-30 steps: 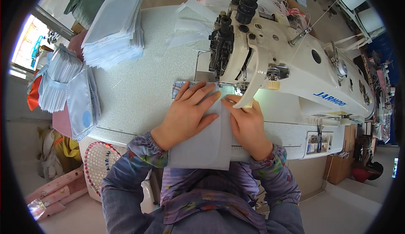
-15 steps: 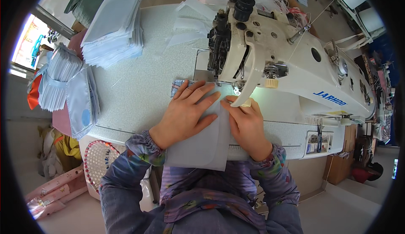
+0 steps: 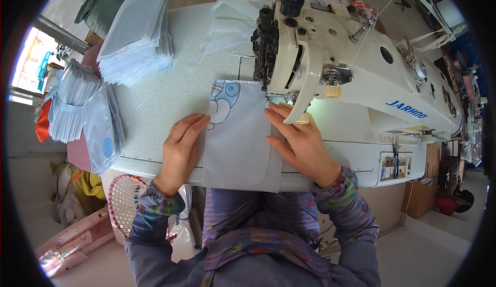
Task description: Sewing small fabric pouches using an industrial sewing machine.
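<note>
A pale grey-blue fabric piece (image 3: 240,147) lies flat on the machine bed, its near end hanging over the table's front edge. Its upper left part carries a blue cartoon print. The fabric's upper right edge runs to the needle area of a cream sewing machine (image 3: 330,49), where the foot is partly hidden. My left hand (image 3: 182,150) rests at the left edge of the cloth, fingers stretched out, fingertips touching it. On the right edge, just in front of the machine head, my right hand (image 3: 302,145) lies with fingers extended over the cloth.
A tall stack of pale fabric pieces (image 3: 137,33) stands at the back left. Left of it hang bundled light-blue pieces (image 3: 77,101). Loose white strips (image 3: 227,26) lie behind the machine head. A small tool tray (image 3: 395,166) is set in the table's right side.
My left hand has moved off the cloth to its left edge, uncovering the blue print. The fabric has shifted away from me under the machine head. My right hand stays near the needle.
</note>
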The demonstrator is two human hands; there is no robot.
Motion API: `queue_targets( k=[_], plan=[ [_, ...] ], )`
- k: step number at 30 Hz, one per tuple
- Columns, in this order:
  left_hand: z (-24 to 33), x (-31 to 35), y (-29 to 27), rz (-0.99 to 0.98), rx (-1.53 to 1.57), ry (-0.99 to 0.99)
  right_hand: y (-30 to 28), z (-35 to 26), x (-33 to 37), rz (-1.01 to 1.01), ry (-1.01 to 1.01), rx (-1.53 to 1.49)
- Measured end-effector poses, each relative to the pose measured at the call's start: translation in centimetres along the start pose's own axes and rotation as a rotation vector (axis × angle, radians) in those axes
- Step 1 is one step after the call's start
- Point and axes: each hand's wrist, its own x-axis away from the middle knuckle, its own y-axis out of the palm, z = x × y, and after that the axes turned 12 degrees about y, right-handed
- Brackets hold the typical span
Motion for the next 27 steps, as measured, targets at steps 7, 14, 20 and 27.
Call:
queue_targets(
  k=[7, 14, 20, 27],
  plan=[
    [1.3, -1.8, -1.7, -0.294, -0.158, 0.498, 0.2, 0.0, -0.2, -0.079, 0.01, 0.042],
    [0.6, -4.0, 0.3, -0.379, 0.187, 0.602, 0.0, -0.1, -0.4, -0.079, -0.015, 0.03],
    [-1.3, -6.3, 0.5, -0.349, 0.189, 0.586, 0.1, -0.3, -0.2, -0.092, 0.003, 0.024],
    [-2.9, -8.5, 1.5, -0.318, 0.207, 0.548, 0.4, -0.2, -0.3, -0.08, 0.002, 0.059]
  ],
)
